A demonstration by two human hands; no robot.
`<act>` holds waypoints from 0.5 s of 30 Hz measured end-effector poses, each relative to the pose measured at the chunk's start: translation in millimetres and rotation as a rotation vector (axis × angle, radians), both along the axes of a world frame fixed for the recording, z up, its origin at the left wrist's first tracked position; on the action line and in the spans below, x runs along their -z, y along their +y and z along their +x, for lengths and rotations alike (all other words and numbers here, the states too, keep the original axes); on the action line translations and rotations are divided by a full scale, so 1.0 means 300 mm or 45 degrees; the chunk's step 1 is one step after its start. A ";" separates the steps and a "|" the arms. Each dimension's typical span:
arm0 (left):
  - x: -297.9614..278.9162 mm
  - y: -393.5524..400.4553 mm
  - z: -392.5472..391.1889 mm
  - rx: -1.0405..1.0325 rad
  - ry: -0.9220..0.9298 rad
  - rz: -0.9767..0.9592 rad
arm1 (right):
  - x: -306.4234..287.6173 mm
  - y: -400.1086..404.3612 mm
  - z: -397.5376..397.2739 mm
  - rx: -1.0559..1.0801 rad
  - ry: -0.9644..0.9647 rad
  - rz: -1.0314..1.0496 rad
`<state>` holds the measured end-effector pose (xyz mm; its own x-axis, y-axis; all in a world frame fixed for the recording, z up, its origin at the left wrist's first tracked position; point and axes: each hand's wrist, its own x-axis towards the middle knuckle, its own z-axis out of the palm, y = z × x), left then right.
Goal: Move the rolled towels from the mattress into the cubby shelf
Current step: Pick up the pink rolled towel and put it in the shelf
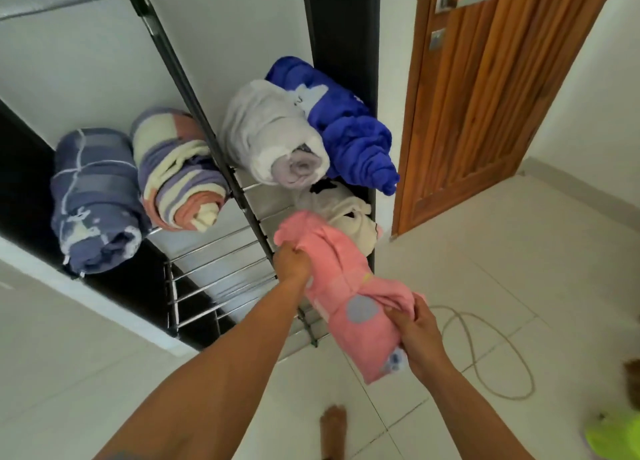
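A rolled pink towel [341,286] with grey spots, loosely bunched, is held by both hands in front of a metal-framed cubby shelf [221,251]. The left hand [292,260] grips its far end at about 10 o'clock, fingers closed on the cloth; the right hand [417,338] clasps the near end at 4 o'clock. The towel's long axis runs from 11 to 5 o'clock, its far end touching a cream towel [349,217] on the shelf's lower right tier
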<state>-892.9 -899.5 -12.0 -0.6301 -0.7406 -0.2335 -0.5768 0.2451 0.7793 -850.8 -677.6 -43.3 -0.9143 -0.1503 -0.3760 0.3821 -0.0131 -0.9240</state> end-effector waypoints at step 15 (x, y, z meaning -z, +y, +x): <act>0.140 -0.400 -0.448 0.310 -0.403 -0.492 | 0.256 -0.651 -0.452 -0.194 -0.248 -0.256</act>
